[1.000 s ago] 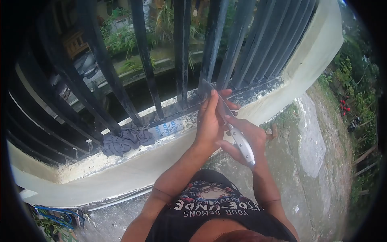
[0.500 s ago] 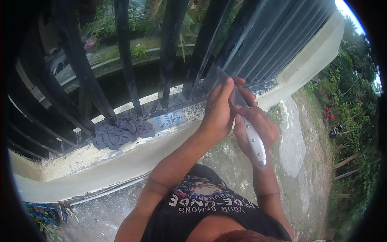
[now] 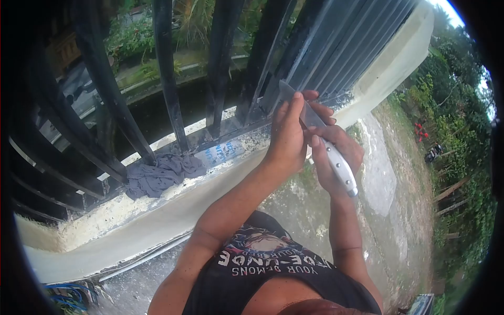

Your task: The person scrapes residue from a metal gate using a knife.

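My right hand [image 3: 340, 149] is closed round the white riveted handle of a kitchen knife [image 3: 341, 169], thumb lying along it. Its blade points up and to the left. My left hand [image 3: 287, 128] is closed on the blade, with the thumb against the near side and fingertips showing beyond the far edge. Some of the blade is hidden by the fingers. Both hands are close together in front of the ledge, below the dark metal bars.
A crumpled grey cloth [image 3: 163, 176] lies on the weathered ledge [image 3: 102, 212], beside a clear wrapper with blue lettering [image 3: 220, 152]. Dark fence bars [image 3: 168, 79] rise from the ledge. Blue cords [image 3: 68, 289] are at lower left, and plants grow on the right.
The handle's butt end has swung right and slightly up, so the knife lies more slanted. Both hands keep their hold. The whole view has shifted a little.
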